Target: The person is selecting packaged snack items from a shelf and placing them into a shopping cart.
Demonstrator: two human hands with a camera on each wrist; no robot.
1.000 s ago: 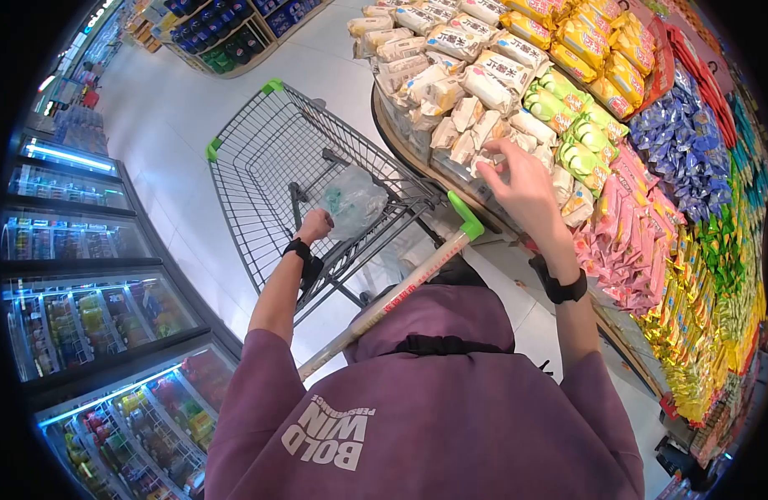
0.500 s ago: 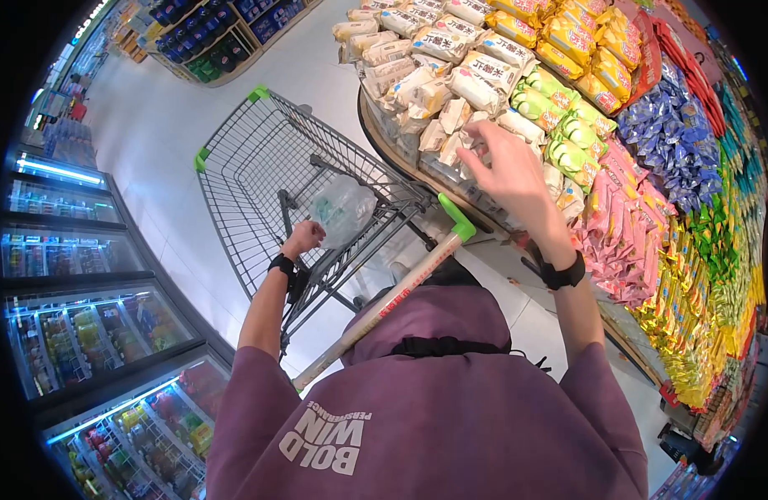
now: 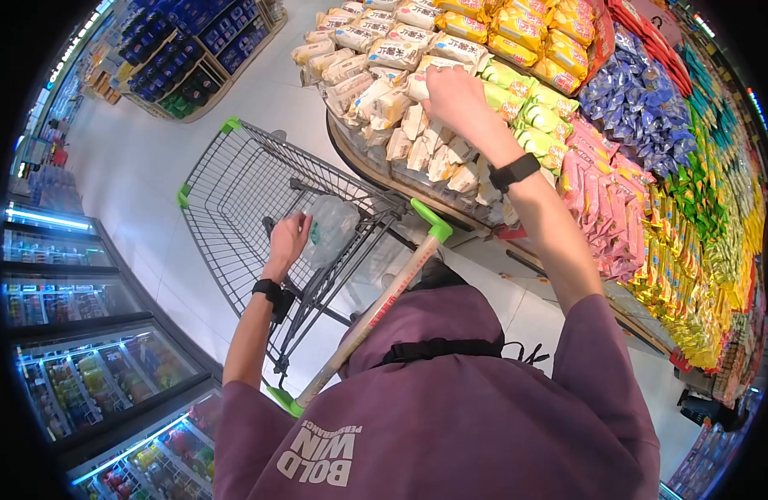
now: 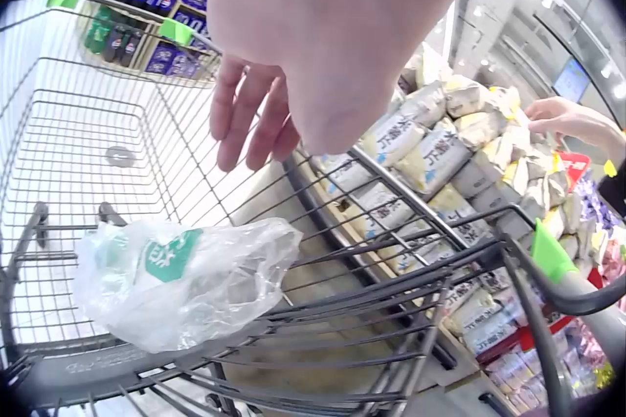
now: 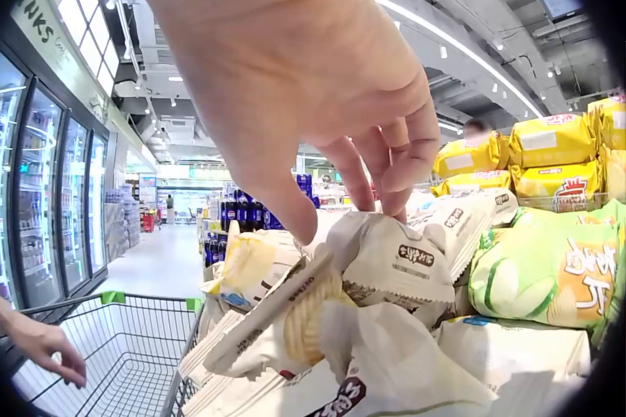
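White pack [image 5: 399, 265] sits tilted on top of a heap of similar packs [image 3: 396, 54] on the display [image 3: 363, 172], R of the cart [image 3: 231, 126]. R hand [image 3: 457, 100] is on it, palm down: thumb at near L edge of pack's top, fingertips at far side, fingers bent, abt half open; can't tell if pack is pinched or only touched. Dk label on pack's front; another w/ a chip pic leans just L of it, more lie in front. Green packs [image 5: 548, 270] just R of those in R wrist view, yellow packs [image 3: 525, 37] behind; pink packs [image 3: 605, 204], blue packs [image 3: 638, 108] & gold packs [image 3: 688, 292] farther along. L hand [image 3: 290, 237] hangs over cart, fingers loose & slightly bent, holding nthg. Clear plastic bag [image 4: 186, 280] w/ green print lies crumpled in cart's near end, below L hand & apart from it. Handle [image 3: 375, 312] runs diag. in front of person's purple top [image 3: 450, 425], white lettering on chest. Blk strap on ea. wrist. Fridges [image 3: 105, 367], lit, glass-fronted, along L; drinks [image 3: 163, 62] on shelves past cart's far end, mostly blue, some green btls low down.
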